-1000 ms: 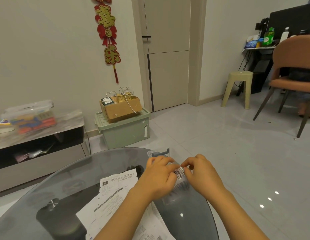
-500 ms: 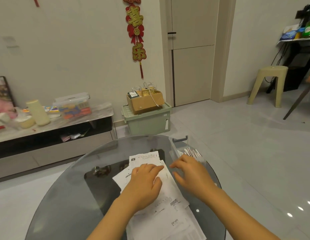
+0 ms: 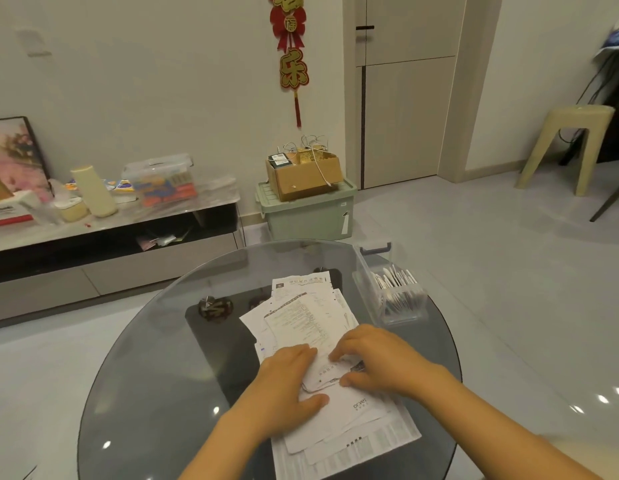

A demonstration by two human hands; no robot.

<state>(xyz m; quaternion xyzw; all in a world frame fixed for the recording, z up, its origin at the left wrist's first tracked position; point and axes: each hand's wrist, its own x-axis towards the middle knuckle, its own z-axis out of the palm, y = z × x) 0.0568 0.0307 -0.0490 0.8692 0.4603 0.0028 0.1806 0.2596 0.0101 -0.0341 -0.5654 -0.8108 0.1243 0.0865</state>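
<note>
A loose pile of printed papers (image 3: 301,317) lies in the middle of a round glass table (image 3: 155,358). Both my hands are on the near part of the pile. My left hand (image 3: 287,379) rests flat on the sheets, with its thumb stretched out to the right. My right hand (image 3: 377,358) has its fingers curled and pinches a small crumpled slip (image 3: 323,375) between thumb and fingertips. At the table's right edge stands a clear plastic box (image 3: 401,306) holding several white sachets.
Behind the table are a low TV cabinet (image 3: 110,237) with clutter on top and a green storage bin (image 3: 308,213) carrying a cardboard box (image 3: 304,174). A beige plastic stool (image 3: 571,147) stands at the far right on the tiled floor.
A second ago both hands held a small packet at the clear box. They have since moved left onto the paper pile, and the right hand took hold of a slip. The view turned left and down.
</note>
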